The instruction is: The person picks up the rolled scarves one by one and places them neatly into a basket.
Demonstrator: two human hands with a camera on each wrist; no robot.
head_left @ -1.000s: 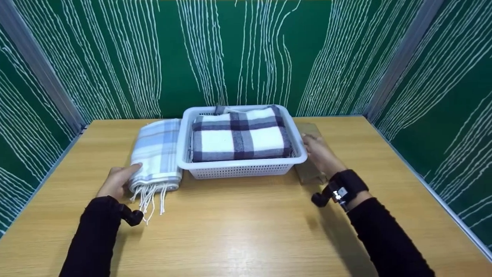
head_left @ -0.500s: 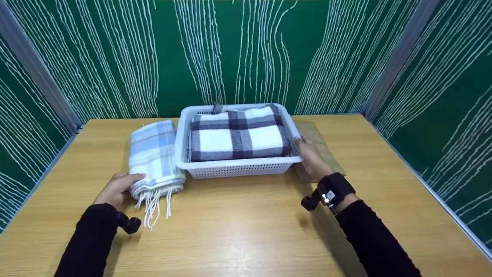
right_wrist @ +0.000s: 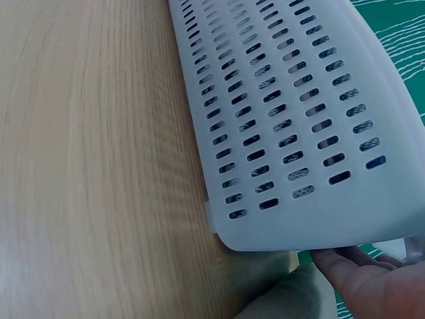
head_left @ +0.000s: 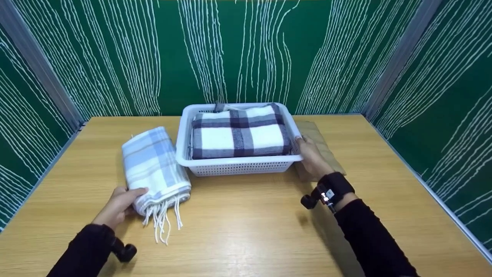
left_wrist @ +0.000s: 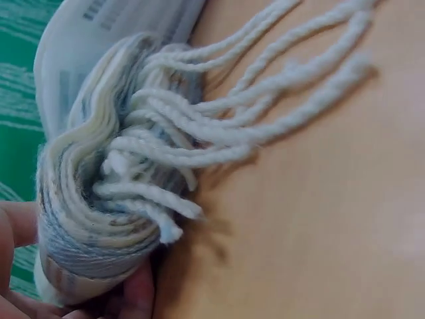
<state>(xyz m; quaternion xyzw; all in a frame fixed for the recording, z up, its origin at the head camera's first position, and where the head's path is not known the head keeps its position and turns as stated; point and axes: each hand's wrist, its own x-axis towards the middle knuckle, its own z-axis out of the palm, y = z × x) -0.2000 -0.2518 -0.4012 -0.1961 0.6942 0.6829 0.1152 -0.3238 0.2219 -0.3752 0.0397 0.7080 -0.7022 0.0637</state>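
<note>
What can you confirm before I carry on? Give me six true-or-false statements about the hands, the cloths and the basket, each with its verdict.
1. The left hand holds the light blue plaid cloth. True.
2. The right hand grips the rim of the white basket. True.
3. The light blue plaid cloth lies inside the white basket. False: it is outside, to the basket's left.
4. The white fringe is at the cloth's end nearest the person. True.
5. The white basket holds nothing. False: the dark checked cloth lies in it.
6. The white basket's visible walls are solid. False: they are perforated.
</note>
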